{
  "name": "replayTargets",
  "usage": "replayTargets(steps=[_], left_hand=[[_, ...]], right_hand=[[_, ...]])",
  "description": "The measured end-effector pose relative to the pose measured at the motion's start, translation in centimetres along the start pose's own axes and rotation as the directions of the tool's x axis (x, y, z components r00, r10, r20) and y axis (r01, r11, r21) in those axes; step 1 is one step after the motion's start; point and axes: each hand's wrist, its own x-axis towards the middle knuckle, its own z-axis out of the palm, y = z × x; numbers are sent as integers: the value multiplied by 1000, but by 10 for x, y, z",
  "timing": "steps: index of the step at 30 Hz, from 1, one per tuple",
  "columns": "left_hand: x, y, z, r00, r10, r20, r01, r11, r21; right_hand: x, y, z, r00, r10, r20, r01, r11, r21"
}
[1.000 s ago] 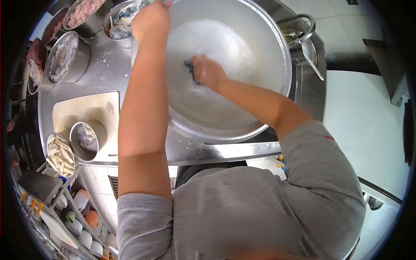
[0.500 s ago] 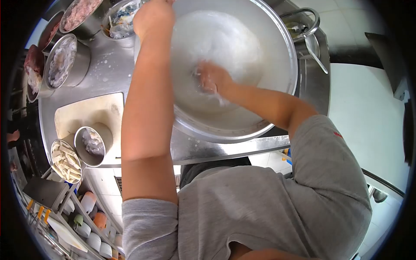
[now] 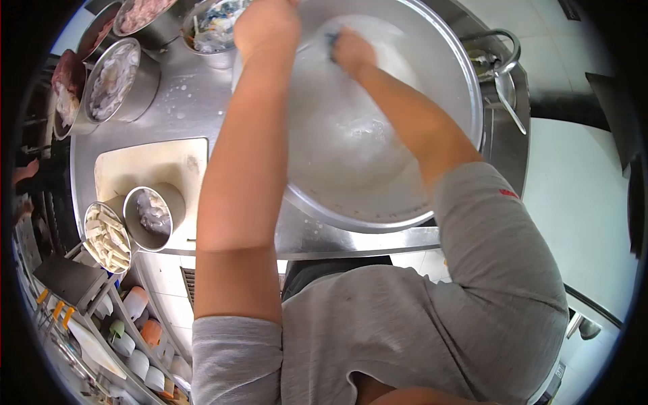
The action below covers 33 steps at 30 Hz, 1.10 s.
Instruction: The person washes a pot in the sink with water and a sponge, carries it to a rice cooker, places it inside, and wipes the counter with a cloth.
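A large round metal basin [image 3: 442, 196] with cloudy whitish liquid in its bottom fills the middle of the head view. My left hand [image 3: 266, 28] is closed at the basin's far left rim, its fingertips partly out of sight. Inside the basin, toward its far side, my right hand [image 3: 353, 52] is curled and blurred by motion. A small dark bluish thing [image 3: 333, 44] shows at its fingers, too smeared to name.
On the left of the steel counter [image 3: 182, 101] stand metal pots of pale food [image 3: 115, 81] and pink minced meat [image 3: 143, 15]. A cutting board [image 3: 152, 156] carries a small metal pot [image 3: 177, 209], beside a container of pale strips [image 3: 108, 239]. At right is a handled strainer [image 3: 503, 57].
My right hand has swept from the basin's middle to its far side. My left hand remains at the rim. The whole view has shifted slightly.
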Motion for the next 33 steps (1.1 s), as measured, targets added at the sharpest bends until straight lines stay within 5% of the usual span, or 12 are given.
replayTargets(steps=[5, 7, 8, 9, 12, 14, 16, 19, 21, 25, 27, 33], left_hand=[[2, 0, -1, 998, -16, 54, 16, 1000, 3], [4, -1, 0, 998, -38, 46, 40, 999, -36], [4, -2, 2, 998, -48, 44, 51, 997, -57], [5, -2, 3, 998, -48, 45, 51, 997, -62], [6, -3, 5, 999, -35, 19, 37, 997, -68], [4, -4, 8, 1000, -27, -13, 26, 998, -60], [1, -5, 6, 1000, -4, 1, 4, 998, -59], [3, -12, 13, 999, 54, -6, -54, 998, -40], [5, -15, 13, 998, 60, -37, -62, 997, -41], [7, -11, 12, 999, 23, -44, -24, 999, -39], [5, -9, 13, 1000, 4, 0, -4, 1000, -27], [7, -11, 6, 999, 35, 30, -35, 999, -7]], right_hand=[[-48, 98, -44, 921, 352, 167, -320, 928, -192], [-97, 115, -59, 936, 310, 164, -215, 877, -430], [-124, 110, -80, 911, 141, 387, 67, 875, -478], [-149, 104, -101, 801, -7, 599, 346, 821, -454], [-209, 67, -98, 532, -173, 829, 436, 895, -94], [-233, 14, -76, 653, 3, 757, 79, 994, -72], [-221, -12, -45, 738, -104, 666, 12, 990, 141], [-198, -20, -66, 893, -166, 418, 184, 983, -3], [-172, 16, -65, 944, 73, 322, -55, 996, -66], [-163, 114, -42, 869, -198, 453, 305, 936, -177], [-196, 31, -98, 575, -548, 608, 729, 680, -76], [-200, 11, -74, 844, -6, 536, 51, 996, -68]])
